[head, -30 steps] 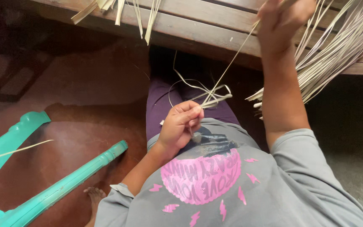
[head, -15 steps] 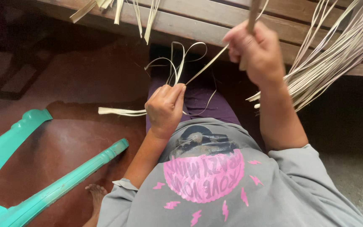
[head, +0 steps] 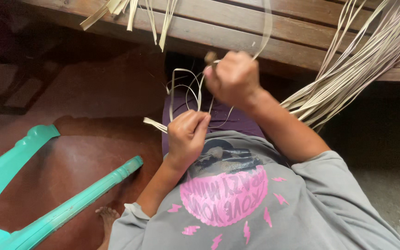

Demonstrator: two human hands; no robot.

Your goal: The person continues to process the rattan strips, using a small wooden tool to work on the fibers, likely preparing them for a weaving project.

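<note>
1. Pale, flat, thin strips of dried plant fibre (head: 188, 88) curl in loops between the two hands, above the lap and in front of the wooden bench.
2. The left hand (head: 187, 134) is closed, fingers curled and pinched on the strips; a short flat end juts out to its left side.
3. The right hand (head: 234, 78) is held higher, made into a fist around a strip that runs up and away past the bench edge; a small brown rounded object pokes out at the top of the fist, too unclear to tell what it is.
4. A large bundle of long pale fibre strips (head: 348, 69) hangs off the brown slatted wooden bench (head: 292, 28) just beside the right forearm.
5. More short pale strips (head: 130, 14) lie on the bench, up and left.
6. A turquoise plastic chair frame (head: 70, 208) stands on the reddish-brown floor (head: 93, 102), well apart from the hands.
7. A bare foot (head: 107, 217) rests by the chair's bar.
</note>
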